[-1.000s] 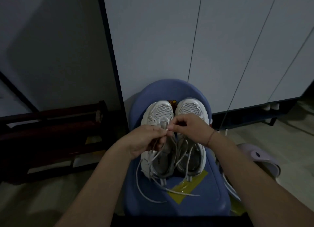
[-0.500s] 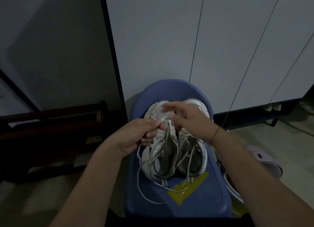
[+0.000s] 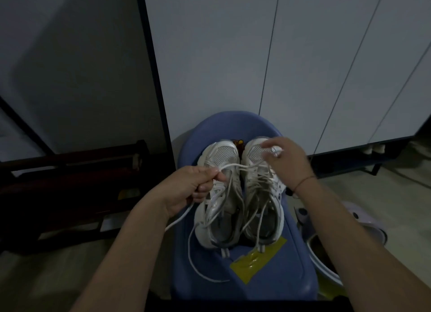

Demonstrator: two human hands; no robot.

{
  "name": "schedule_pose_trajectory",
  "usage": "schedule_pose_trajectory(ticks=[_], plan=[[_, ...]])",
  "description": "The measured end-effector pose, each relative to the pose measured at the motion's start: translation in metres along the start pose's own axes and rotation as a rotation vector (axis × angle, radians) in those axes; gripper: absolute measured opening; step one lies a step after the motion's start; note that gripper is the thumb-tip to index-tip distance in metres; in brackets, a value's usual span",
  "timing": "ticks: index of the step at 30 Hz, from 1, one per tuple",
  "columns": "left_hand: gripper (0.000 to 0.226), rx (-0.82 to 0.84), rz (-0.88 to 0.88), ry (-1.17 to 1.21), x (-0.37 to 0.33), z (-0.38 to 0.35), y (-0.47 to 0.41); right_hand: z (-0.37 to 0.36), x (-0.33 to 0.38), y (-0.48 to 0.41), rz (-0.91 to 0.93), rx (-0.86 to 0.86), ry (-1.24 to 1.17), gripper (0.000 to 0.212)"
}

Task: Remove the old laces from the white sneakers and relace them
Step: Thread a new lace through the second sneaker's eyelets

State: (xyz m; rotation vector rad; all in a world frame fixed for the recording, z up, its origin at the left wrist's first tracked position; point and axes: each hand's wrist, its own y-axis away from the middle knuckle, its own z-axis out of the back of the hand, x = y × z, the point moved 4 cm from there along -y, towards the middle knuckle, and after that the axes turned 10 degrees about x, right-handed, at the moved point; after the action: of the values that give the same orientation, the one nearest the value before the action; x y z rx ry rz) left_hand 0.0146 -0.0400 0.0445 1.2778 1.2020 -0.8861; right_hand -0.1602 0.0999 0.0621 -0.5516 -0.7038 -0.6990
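Now left hand (image 3: 186,188) and right hand (image 3: 288,163) pinch thin white lace (image 3: 233,166) over mesh sneakers (image 3: 225,153).

We look through 1 wide-angle camera worn on the head, facing forward and steeply down. It sits close: both forearms (image 3: 130,253) run in from the bottom edge, and the left hand (image 3: 186,188) and right hand (image 3: 289,164), pinching a lace (image 3: 235,166), fall mid-frame. Under the fingers (image 3: 206,171) lie the white sneakers (image 3: 221,155); beyond the fingertips rise cabinet doors (image 3: 210,55).
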Motion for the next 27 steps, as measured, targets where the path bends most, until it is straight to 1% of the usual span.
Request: schedule_pose_trajectory(ticks=[2, 3, 4, 5, 6, 8, 10, 12, 14, 16, 18, 20, 21, 22, 23, 24, 25, 26, 27], plan=[[0.031, 0.006, 0.001, -0.014, 0.0, -0.002, -0.002, -0.026, 0.03, 0.011, 0.15, 0.301, -0.096, 0.021], [0.031, 0.008, 0.0, -0.014, 0.0, -0.003, -0.003, -0.038, 0.042, 0.018, 0.191, 0.429, -0.133, 0.019], [0.031, 0.009, -0.001, -0.016, 0.0, -0.002, -0.003, -0.046, 0.05, 0.022, 0.235, 0.492, -0.123, 0.015], [0.031, 0.007, -0.001, -0.02, 0.0, -0.001, -0.003, -0.048, 0.053, 0.023, 0.269, 0.478, -0.073, 0.013], [0.031, 0.003, 0.001, -0.023, 0.0, 0.0, -0.002, -0.045, 0.05, 0.02, 0.275, 0.418, -0.034, 0.014], [0.03, -0.01, 0.003, -0.019, 0.001, 0.006, -0.001, -0.027, 0.034, 0.008, 0.22, 0.213, -0.008, 0.016], [0.029, -0.023, 0.006, -0.013, 0.002, 0.013, 0.001, -0.001, 0.013, -0.001, 0.06, -0.026, -0.061, 0.017], [0.029, -0.014, 0.016, -0.005, 0.004, 0.018, 0.002, 0.019, -0.012, -0.005, -0.118, -0.207, -0.133, 0.019], [0.028, 0.015, 0.024, 0.023, 0.006, 0.02, 0.002, 0.026, -0.029, -0.007, -0.221, -0.283, -0.151, 0.025], [0.024, 0.026, 0.016, 0.094, 0.006, 0.02, 0.001, 0.022, -0.035, -0.011, -0.242, -0.293, -0.159, 0.027], [0.022, -0.034, -0.014, 0.248, 0.005, 0.023, -0.003, 0.015, -0.03, -0.011, -0.222, -0.282, -0.154, 0.021], [0.022, -0.15, -0.057, 0.409, 0.005, 0.029, -0.009, 0.007, -0.014, -0.006, -0.157, -0.315, -0.112, 0.019], [0.021, -0.198, -0.079, 0.471, 0.007, 0.032, -0.014, 0.0, -0.005, -0.003, -0.115, -0.297, -0.103, 0.01], [0.02, -0.236, -0.098, 0.52, 0.009, 0.032, -0.019, -0.01, 0.002, -0.002, -0.072, -0.226, -0.124, 0.009], [0.02, -0.273, -0.117, 0.549, 0.011, 0.033, -0.024, -0.024, 0.01, 0.001, -0.086, -0.081, -0.137, 0.022], [0.019, -0.313, -0.136, 0.559, 0.014, 0.033, -0.028, -0.042, 0.015, 0.007, -0.126, 0.102, -0.188, 0.03], [0.018, -0.356, -0.152, 0.542, 0.017, 0.034, -0.033, -0.06, 0.02, 0.013, -0.184, 0.271, -0.226, 0.031], [0.016, -0.397, -0.16, 0.503, 0.019, 0.034, -0.036, -0.074, 0.021, 0.017, -0.215, 0.368, -0.239, 0.028], [0.014, -0.438, -0.164, 0.454, 0.022, 0.035, -0.04, -0.084, 0.022, 0.019, -0.22, 0.392, -0.227, 0.025]])
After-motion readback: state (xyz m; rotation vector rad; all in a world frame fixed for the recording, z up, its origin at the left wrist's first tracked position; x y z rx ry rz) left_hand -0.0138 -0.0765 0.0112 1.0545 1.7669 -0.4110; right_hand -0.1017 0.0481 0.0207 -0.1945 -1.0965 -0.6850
